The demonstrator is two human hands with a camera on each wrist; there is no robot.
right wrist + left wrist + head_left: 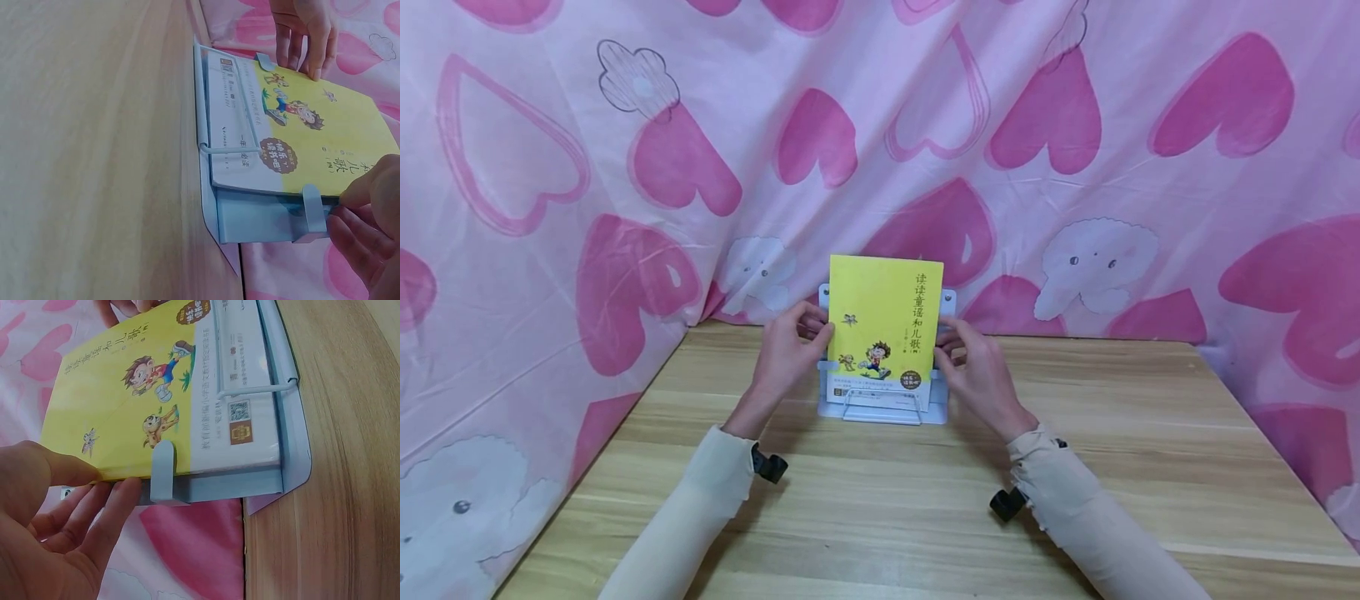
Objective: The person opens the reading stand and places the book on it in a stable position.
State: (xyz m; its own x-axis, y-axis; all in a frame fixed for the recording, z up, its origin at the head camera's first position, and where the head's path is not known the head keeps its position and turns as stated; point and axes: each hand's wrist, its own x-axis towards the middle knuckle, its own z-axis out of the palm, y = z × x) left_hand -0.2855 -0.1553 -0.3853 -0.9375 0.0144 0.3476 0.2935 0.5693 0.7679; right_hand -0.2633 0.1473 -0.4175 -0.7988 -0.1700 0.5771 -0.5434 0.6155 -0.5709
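A yellow book (880, 308) with a white lower band and a cartoon child on its cover stands upright in a pale blue book stand (936, 412). The stand's wire loop (256, 390) crosses the front of the book's bottom, and side tabs (314, 209) flank it. My left hand (790, 346) pinches the book's left edge, thumb at the front cover and fingers behind. On the opposite edge, my right hand (981, 371) holds the book the same way, just above the right tab. The book hides most of the stand's back plate.
Both hands work over a wooden table (880, 517), near its back edge. Behind it hangs a pink curtain (880, 208) printed with hearts and white cartoon animals. A dark wrist camera is strapped on each arm over pale sleeves (688, 500).
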